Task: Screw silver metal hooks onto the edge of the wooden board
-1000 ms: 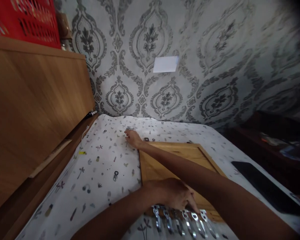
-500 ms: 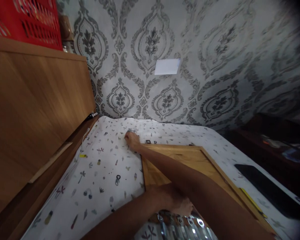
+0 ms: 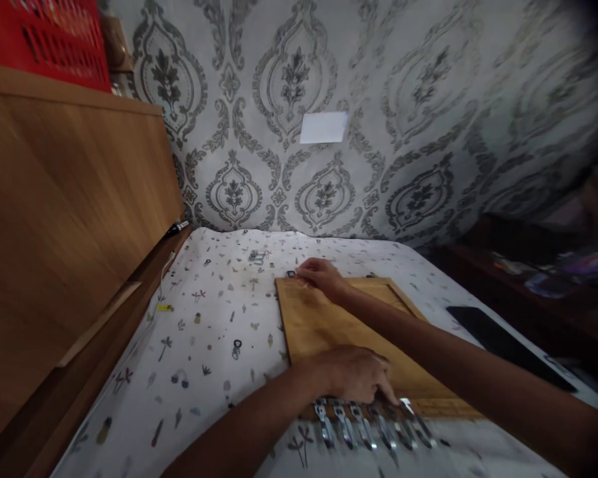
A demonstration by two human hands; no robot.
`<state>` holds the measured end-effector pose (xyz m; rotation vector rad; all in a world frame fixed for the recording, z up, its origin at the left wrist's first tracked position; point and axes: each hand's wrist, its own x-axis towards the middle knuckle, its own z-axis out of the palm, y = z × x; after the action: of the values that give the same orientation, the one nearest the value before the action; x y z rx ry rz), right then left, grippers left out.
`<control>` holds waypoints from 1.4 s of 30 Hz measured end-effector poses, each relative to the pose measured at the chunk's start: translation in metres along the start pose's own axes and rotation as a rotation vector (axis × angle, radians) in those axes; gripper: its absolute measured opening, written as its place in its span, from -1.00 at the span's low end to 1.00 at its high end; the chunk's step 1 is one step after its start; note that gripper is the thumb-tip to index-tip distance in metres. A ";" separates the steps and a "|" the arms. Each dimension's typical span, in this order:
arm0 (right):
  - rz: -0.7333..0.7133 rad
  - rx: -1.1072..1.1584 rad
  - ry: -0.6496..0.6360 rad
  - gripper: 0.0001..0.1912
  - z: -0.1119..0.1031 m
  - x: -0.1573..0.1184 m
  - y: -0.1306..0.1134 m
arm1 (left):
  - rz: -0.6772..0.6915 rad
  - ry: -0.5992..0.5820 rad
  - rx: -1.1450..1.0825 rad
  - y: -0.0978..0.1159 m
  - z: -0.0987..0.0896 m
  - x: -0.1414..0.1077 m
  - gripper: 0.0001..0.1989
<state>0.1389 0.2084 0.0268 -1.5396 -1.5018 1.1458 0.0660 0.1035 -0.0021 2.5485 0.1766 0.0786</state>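
Observation:
A wooden board point(image 3: 339, 318) with a raised rim lies on the patterned white cloth point(image 3: 204, 385). Along its near edge sits a row of several shiny metal clips point(image 3: 346, 428). My left hand point(image 3: 361, 375) rests low over the board, one finger stretched towards the clips at the right of the row. My right hand point(image 3: 319, 273) is over the board's far left corner, its fingers pressed together; whatever they hold is too small to name. Just left of these fingers is a small dark square piece point(image 3: 291, 273). Small metal pieces point(image 3: 257, 256) lie beyond the board.
A wooden cabinet point(image 3: 80, 179) stands at the left, with a red basket point(image 3: 44, 46) on top. By it lies a white cable with a yellow tag point(image 3: 164, 308). A flat black object point(image 3: 508, 345) is at the right. The patterned wall point(image 3: 279, 166) closes off the back.
My right hand has moved right, from the cloth by the small metal pieces to the board's corner. My left hand has shifted slightly up, and a finger now points at the clips.

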 end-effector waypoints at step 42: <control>-0.118 0.372 0.222 -0.57 -0.095 -0.183 0.105 | 0.130 0.212 -0.098 0.005 0.007 -0.017 -0.59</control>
<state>0.2770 0.0270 -0.0119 -1.2607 -1.1408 1.0755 0.0501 0.0932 -0.0055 2.4486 0.0856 0.3992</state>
